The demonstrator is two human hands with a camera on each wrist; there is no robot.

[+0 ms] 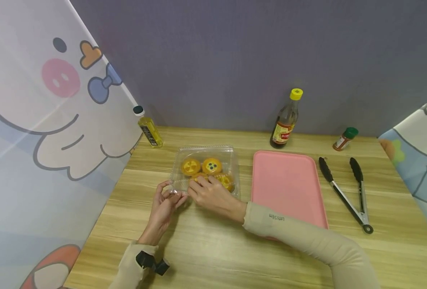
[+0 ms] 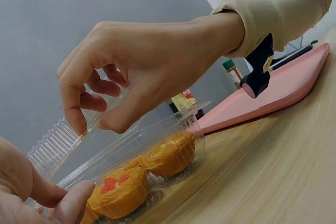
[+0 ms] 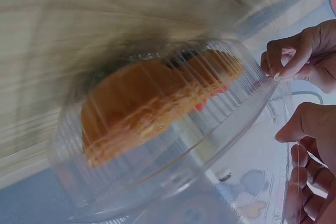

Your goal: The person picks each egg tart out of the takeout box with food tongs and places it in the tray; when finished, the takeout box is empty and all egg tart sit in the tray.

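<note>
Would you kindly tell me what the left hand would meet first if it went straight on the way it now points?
The left hand would first meet the clear plastic container it pinches at the near left corner; beyond, probably the far-left tart inside, though depth is hard to judge.

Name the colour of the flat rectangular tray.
The rectangular tray is pink, best seen in the head view.

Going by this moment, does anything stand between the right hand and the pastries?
Yes: the clear lid. The right hand pinches its edge, and it appears partly raised over the pastries, which sit in the clear container. Nothing else visible lies between them.
</note>
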